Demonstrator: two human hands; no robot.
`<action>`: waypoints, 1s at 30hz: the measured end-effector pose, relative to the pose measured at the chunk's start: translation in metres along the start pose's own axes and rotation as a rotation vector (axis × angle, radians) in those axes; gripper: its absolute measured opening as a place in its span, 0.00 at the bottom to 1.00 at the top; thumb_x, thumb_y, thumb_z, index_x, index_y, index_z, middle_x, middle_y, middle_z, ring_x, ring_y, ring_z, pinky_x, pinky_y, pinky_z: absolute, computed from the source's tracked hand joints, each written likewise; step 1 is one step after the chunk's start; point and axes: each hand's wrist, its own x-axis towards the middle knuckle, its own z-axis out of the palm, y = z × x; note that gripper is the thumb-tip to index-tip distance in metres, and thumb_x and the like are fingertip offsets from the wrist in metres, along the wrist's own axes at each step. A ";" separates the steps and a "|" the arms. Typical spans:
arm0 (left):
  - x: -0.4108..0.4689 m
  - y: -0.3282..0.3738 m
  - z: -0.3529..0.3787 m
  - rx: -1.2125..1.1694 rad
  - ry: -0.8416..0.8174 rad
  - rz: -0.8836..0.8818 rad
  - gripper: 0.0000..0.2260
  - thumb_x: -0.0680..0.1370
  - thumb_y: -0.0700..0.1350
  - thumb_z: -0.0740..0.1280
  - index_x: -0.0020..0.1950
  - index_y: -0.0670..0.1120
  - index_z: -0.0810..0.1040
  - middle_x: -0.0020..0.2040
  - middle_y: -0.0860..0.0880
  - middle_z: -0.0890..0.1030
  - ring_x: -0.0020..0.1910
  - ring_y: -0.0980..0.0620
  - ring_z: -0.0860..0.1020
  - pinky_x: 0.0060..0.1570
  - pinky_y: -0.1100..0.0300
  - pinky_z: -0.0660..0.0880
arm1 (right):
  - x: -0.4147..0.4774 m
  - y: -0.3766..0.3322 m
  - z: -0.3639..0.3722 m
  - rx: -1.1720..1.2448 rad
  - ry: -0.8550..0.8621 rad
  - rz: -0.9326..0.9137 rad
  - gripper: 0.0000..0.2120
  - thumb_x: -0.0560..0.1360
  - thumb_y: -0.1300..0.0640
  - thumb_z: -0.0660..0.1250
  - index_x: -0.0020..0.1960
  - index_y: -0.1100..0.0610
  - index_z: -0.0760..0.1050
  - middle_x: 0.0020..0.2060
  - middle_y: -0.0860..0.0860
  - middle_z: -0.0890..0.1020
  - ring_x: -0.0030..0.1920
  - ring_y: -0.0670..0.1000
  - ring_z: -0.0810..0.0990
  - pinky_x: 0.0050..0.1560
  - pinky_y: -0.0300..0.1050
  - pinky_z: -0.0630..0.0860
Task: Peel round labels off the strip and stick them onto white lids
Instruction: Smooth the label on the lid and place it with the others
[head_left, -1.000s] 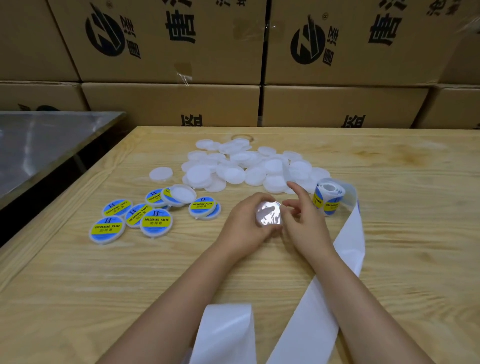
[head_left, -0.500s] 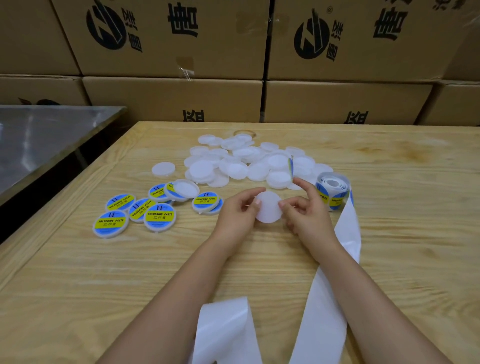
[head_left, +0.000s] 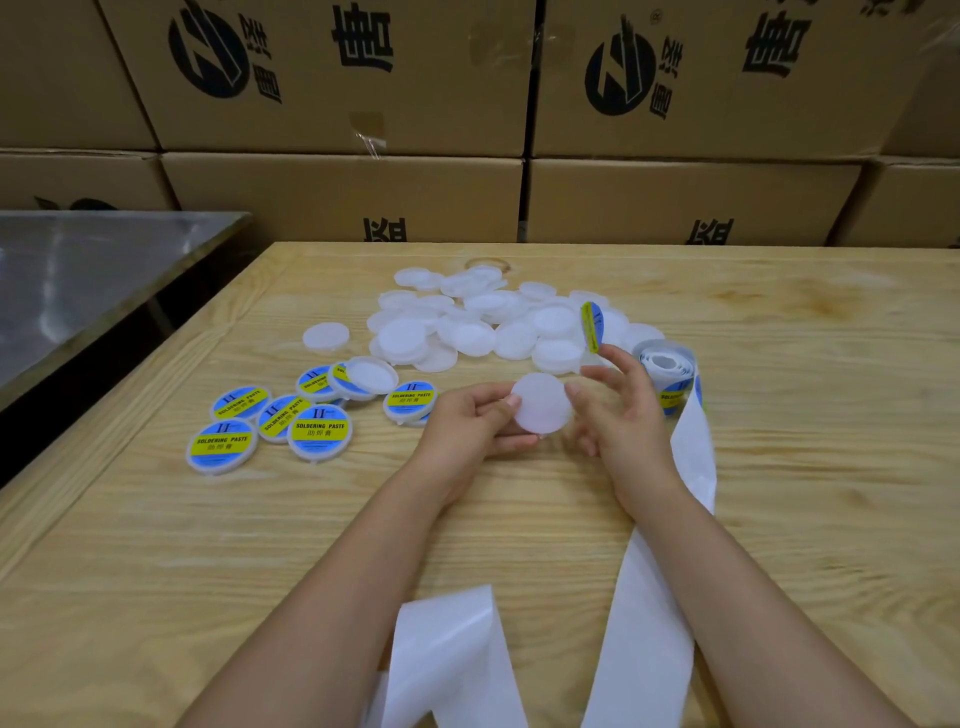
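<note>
Pinching white lid (head_left: 540, 410) in left hand (head_left: 467, 426), right hand (head_left: 623, 415) spread, label (head_left: 592, 326) on fingertip

We saw the peeled label (head_left: 592, 327) nearly edge-on at the right hand's (head_left: 618, 410) index fingertip, its print unreadable. That hand hid part of the label roll (head_left: 670, 374). The left hand's (head_left: 467, 421) fingers covered the white lid's (head_left: 540, 402) lower rim. The backing strip (head_left: 649, 623) ran off the bottom edge (both forearms too).
</note>
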 end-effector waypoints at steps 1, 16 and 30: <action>0.000 0.000 0.001 -0.007 0.011 -0.004 0.12 0.79 0.36 0.61 0.61 0.33 0.74 0.49 0.37 0.80 0.38 0.51 0.82 0.39 0.62 0.81 | 0.002 0.000 -0.002 0.036 0.023 0.017 0.13 0.73 0.57 0.70 0.52 0.43 0.74 0.43 0.42 0.79 0.30 0.45 0.71 0.25 0.36 0.67; 0.000 0.001 -0.001 -0.032 -0.020 0.008 0.04 0.78 0.38 0.64 0.48 0.41 0.79 0.36 0.48 0.84 0.35 0.53 0.83 0.35 0.63 0.80 | 0.011 0.002 -0.008 0.058 -0.103 0.148 0.07 0.72 0.61 0.70 0.35 0.59 0.80 0.34 0.56 0.77 0.31 0.47 0.68 0.27 0.35 0.65; 0.001 -0.001 0.001 0.020 0.008 0.012 0.03 0.77 0.37 0.65 0.45 0.40 0.78 0.33 0.47 0.84 0.32 0.53 0.82 0.33 0.63 0.80 | 0.009 0.002 -0.010 -0.130 -0.103 0.134 0.06 0.72 0.58 0.71 0.38 0.59 0.81 0.41 0.61 0.82 0.37 0.53 0.70 0.31 0.36 0.67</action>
